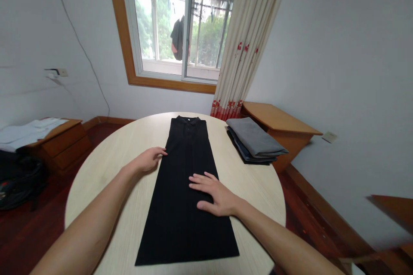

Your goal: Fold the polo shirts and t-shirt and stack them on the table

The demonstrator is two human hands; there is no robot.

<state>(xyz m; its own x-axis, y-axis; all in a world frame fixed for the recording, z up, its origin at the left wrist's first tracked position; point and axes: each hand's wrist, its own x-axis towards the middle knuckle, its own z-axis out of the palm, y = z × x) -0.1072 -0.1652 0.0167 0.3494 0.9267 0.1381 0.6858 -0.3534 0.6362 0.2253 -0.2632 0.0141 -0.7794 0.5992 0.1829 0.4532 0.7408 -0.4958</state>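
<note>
A black shirt [177,193], folded long and narrow, lies on the round table [106,150], its long axis running away to the collar [189,121]. The left hand [150,160], nearer the collar, touches the shirt's left edge, its grip unclear; the right hand [214,193] rests midway, fingers spread, holding nothing. Folded clothes [254,137] sit right.

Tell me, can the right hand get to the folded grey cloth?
Probably yes: the right hand is over the black shirt, and only the shirt's edge and some tabletop seem to lie between it and the folded grey cloth.
</note>
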